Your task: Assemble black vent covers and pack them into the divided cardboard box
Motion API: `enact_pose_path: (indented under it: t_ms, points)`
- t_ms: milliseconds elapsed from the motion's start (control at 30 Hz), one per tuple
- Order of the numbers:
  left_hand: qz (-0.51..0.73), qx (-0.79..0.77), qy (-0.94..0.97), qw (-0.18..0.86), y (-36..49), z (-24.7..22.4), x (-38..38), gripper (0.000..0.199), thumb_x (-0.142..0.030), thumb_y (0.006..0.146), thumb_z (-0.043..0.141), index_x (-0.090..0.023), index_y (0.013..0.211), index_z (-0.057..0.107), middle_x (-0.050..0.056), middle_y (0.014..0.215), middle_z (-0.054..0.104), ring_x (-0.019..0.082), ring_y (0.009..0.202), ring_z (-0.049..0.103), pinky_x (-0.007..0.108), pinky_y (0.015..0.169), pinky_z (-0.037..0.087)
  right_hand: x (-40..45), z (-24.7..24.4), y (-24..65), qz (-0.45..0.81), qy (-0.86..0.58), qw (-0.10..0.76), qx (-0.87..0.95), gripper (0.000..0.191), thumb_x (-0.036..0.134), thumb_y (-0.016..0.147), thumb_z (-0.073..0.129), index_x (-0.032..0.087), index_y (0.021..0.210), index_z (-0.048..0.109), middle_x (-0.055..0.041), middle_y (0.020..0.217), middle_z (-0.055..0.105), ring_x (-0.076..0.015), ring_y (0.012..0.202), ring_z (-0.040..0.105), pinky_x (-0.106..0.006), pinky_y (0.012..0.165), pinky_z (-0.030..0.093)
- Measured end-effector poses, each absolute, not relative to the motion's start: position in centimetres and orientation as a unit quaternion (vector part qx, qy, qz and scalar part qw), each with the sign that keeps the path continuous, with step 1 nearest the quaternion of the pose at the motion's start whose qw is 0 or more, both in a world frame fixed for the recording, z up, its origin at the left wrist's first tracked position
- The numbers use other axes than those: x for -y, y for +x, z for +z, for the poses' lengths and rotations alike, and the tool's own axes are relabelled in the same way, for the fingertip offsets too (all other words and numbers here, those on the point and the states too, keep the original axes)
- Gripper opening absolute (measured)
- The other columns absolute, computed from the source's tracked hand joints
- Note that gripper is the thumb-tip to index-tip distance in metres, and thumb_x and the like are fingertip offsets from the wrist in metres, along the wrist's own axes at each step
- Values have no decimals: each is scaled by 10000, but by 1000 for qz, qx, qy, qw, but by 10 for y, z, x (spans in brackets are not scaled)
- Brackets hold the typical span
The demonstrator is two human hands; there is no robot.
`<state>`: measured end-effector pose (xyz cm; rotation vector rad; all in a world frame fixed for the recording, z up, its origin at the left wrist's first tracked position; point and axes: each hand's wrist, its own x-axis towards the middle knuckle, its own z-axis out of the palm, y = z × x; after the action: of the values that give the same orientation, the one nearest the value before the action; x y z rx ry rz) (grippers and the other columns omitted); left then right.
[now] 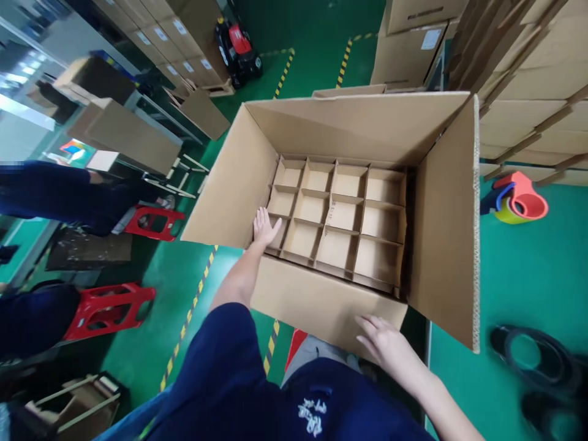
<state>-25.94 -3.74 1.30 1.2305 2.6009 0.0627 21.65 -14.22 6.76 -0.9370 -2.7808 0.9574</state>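
A large cardboard box (358,128) stands in front of me with its flaps spread outward. Inside it lies a cardboard divider grid (340,229) with several square cells, through which a flat cardboard surface shows. My left hand (265,228) is over the box's left inner edge, fingers stretched and spread beside the leftmost cells. My right hand (379,337) rests at the near flap (316,300), toward its right end, fingers extended and holding nothing. Both hands are open.
Stacked cartons (542,73) rise at the right, near colored tape rolls (523,199) on the green floor. To the left are red stools (110,309) with people seated. A red-and-black machine (239,49) stands at the back beside more cartons (169,37).
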Motion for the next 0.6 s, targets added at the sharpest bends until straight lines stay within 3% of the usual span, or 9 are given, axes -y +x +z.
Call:
enact_pose_path:
  t_ms: [100, 200, 300, 400, 500, 600]
  points:
    - [34, -897, 421, 128, -257, 28, 35, 708, -424, 1005, 394, -32, 1583, 274, 229, 1658, 236, 313, 1568, 182, 506, 1268, 212, 132, 76, 207, 337, -313, 25, 888, 314, 193, 982, 568, 133, 1281, 645, -165, 1233, 698, -271, 1066, 707, -418, 955, 585]
    - [73, -882, 457, 87, -217, 39, 31, 694, -364, 1036, 277, 6, 1603, 126, 241, 1687, 100, 311, 1588, 25, 528, 1283, 132, 126, 83, 205, 377, -329, 17, 866, 284, 207, 993, 564, 140, 1254, 655, -160, 1201, 700, -255, 1051, 699, -393, 960, 567]
    - [187, -762, 615, 76, -129, 25, 49, 699, -365, 1046, 327, -104, 1631, 51, 197, 1704, 71, 302, 1590, -10, 530, 1288, 124, 132, 89, 210, 393, -377, -9, 839, 232, 243, 1015, 548, 144, 1180, 679, -152, 1121, 709, -245, 1018, 695, -368, 941, 555]
    - [290, -530, 789, 112, -23, 0, 97, 742, -345, 1007, 496, -211, 1630, 116, 216, 1649, 252, 368, 1561, 181, 595, 1236, 255, 149, 92, 220, 393, -404, -38, 825, 229, 281, 1018, 566, 124, 1123, 694, -146, 1063, 714, -240, 977, 699, -350, 914, 546]
    - [357, -316, 863, 167, 62, -16, 144, 663, -244, 964, 555, -344, 1559, 280, 161, 1517, 443, 360, 1417, 452, 566, 1110, 444, 171, 88, 247, 391, -437, -57, 808, 255, 307, 1003, 594, 95, 1008, 734, -155, 1001, 733, -253, 961, 702, -354, 923, 536]
    - [375, -262, 860, 224, 125, -13, 163, 672, -170, 956, 548, -320, 1552, 275, 172, 1471, 452, 343, 1364, 493, 547, 1068, 483, 208, 82, 294, 390, -524, -15, 757, 224, 272, 993, 591, 114, 1034, 743, -135, 1026, 744, -242, 981, 700, -355, 946, 535]
